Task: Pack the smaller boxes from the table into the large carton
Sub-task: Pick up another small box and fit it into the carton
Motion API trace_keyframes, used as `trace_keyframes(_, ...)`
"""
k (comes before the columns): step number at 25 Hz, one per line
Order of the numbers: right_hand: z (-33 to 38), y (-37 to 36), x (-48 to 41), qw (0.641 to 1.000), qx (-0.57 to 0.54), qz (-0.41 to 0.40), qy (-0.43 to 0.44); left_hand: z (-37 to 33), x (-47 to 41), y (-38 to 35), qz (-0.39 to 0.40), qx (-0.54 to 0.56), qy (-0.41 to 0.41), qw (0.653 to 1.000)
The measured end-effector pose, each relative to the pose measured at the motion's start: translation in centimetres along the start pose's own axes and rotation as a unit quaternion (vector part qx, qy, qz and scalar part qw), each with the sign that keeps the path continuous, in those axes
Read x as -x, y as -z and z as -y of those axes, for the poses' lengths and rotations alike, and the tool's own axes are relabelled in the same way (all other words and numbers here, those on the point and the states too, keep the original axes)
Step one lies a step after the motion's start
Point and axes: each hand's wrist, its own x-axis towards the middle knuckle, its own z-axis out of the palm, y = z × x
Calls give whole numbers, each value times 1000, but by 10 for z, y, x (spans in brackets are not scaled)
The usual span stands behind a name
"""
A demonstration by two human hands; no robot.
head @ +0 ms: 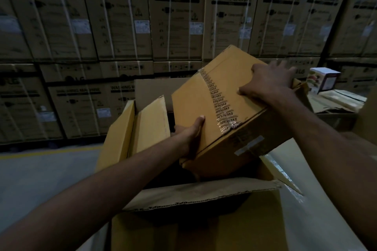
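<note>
The Eveready-taped box (230,96) hangs tilted between both hands, above the mouth of the large carton (195,195), its low corner just inside the opening. The left hand (189,138) grasps the near low corner, thumb on top and fingers underneath. The right hand (269,85) clamps over the high far edge, fingers spread and wrapped over it.

The main risk is a jam. Held at this angle, the low corner could catch the near flap below the hands or the upright flaps (142,126) left of the left hand, folding them inward. The left grip covers only a corner, so the box could twist out and drop hard. What lies inside the carton is too dark to tell.
</note>
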Motion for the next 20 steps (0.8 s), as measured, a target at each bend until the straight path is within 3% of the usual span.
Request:
trace_keyframes(5, 14, -10, 9, 998, -65, 3, 16, 6, 7, 36, -106, -13, -89, 990)
trace_keyframes(13, 56, -32, 25, 980, -188, 46, 46, 6, 24, 105, -182, -48, -103, 977)
trace_keyframes(20, 59, -73, 29, 969, -234, 81, 14, 8, 14, 117, -149, -117, -93, 978)
